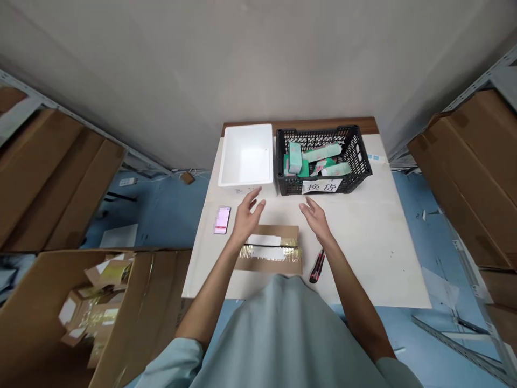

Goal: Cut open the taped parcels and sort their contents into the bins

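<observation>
Left hand [247, 215] and right hand [316, 220] are hovering, grips empty and spread, while box [270, 252] and knife [317, 267] are lying by tabletop [375, 253] near edge, presumably for easy reach.

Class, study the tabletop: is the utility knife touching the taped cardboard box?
Apart: the head view shows a strip of white tabletop between the utility knife and the taped cardboard box.

Brown cartons [472, 178] flank a blue floor [161, 207] left and right, with a grey wall [258, 70] behind.
</observation>
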`<action>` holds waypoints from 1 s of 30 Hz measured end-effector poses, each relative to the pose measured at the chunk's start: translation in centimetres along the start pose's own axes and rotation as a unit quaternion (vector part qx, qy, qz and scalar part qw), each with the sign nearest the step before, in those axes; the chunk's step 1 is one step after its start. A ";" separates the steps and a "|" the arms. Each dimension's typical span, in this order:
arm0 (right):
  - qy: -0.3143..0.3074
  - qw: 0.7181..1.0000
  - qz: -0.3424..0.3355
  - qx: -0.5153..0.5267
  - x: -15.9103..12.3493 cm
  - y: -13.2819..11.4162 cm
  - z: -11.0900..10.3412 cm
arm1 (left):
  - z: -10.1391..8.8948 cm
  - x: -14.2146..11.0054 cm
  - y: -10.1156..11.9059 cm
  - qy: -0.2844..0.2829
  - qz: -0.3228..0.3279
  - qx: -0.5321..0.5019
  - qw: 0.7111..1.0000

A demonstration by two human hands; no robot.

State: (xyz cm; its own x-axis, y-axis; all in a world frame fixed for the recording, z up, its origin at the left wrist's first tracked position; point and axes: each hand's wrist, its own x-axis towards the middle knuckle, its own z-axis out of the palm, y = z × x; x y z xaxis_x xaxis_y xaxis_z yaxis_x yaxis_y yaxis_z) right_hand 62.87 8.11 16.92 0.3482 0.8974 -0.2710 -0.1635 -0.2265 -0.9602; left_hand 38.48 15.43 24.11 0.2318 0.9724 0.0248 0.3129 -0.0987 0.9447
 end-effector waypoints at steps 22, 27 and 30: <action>0.001 0.977 -0.011 -0.214 -17.6 11.0 -1.0 | -5.0 -19.6 -13.7 0.032 -0.167 0.080 0.982; 0.075 0.968 0.008 -0.239 -24.0 12.2 0.1 | -6.8 -23.6 -13.2 -0.039 -0.153 0.124 0.980; 0.137 0.955 0.044 -0.261 -28.1 13.7 1.5 | -8.0 -25.9 -13.5 -0.074 -0.134 0.140 0.978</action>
State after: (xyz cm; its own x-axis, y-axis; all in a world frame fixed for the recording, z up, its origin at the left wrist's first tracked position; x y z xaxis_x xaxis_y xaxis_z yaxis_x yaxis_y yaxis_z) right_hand 49.50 -19.64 11.46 0.5949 0.7490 -0.2917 0.2531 -0.5190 -0.8164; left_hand 20.95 -6.72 13.34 0.2306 0.9325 -0.2781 0.6157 0.0815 0.7838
